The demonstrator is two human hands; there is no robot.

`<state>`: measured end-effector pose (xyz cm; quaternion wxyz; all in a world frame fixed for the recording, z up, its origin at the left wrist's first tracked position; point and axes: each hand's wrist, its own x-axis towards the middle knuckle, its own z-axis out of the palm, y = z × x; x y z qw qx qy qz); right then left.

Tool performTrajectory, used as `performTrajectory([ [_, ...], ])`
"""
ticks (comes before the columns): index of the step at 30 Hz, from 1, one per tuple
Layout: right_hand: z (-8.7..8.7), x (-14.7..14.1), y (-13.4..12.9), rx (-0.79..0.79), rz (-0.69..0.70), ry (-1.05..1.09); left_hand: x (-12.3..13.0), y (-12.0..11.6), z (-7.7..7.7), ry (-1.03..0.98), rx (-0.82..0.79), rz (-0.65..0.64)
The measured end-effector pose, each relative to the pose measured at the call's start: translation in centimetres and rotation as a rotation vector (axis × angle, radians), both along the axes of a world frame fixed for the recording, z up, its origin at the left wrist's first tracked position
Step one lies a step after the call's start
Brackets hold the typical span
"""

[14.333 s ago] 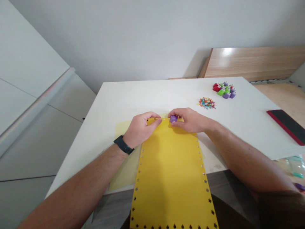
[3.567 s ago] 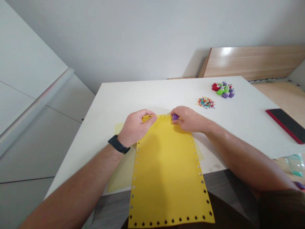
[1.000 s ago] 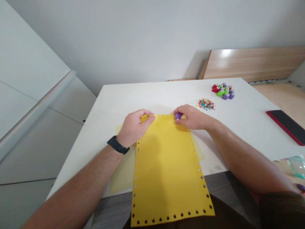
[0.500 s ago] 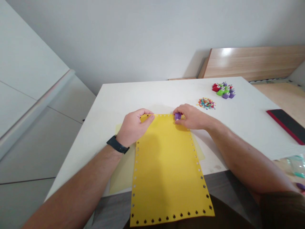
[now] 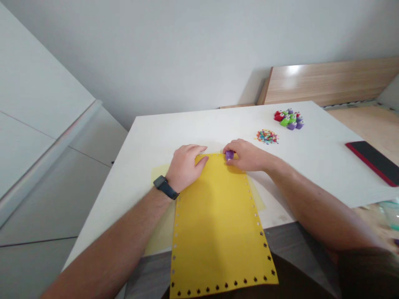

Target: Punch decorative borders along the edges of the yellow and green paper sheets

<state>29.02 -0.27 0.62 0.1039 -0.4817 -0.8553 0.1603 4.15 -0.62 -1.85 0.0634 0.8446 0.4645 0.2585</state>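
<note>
A yellow sheet [image 5: 220,220] with small shapes punched along its edges lies partly on the table and hangs over the front edge. My left hand [image 5: 187,167] rests at its far left corner, thumb and fingers apart. At the far right corner, my right hand [image 5: 246,155] is closed on a small purple punch [image 5: 230,155], which sits at the sheet's far edge. Under the yellow sheet, a paler yellow sheet [image 5: 160,230] shows on both sides.
On the white table [image 5: 174,131] are a pile of colourful paper bits [image 5: 267,136] and a cluster of red, green and purple punches [image 5: 291,119]. A black and red object [image 5: 374,162] lies at the right. Behind stands a wooden panel [image 5: 327,83].
My left hand has opened its thumb and fingers off the sheet's far edge and shifted slightly right. My right hand still holds the purple punch. The view has shifted a little.
</note>
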Motion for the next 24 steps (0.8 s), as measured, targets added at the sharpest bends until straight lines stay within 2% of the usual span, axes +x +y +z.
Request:
performTrajectory([
  [3,0.2,-0.1,-0.1,-0.005,0.009,0.002,1.5,0.1,0.1,0.072,-0.020,-0.081],
  [8,0.4,-0.1,-0.2,-0.028,0.012,-0.011,2.7,0.8,0.0,0.139,-0.029,-0.094],
  [24,0.5,0.2,0.0,-0.029,-0.031,0.041,3.3,2.2,-1.2,0.012,-0.087,-0.107],
])
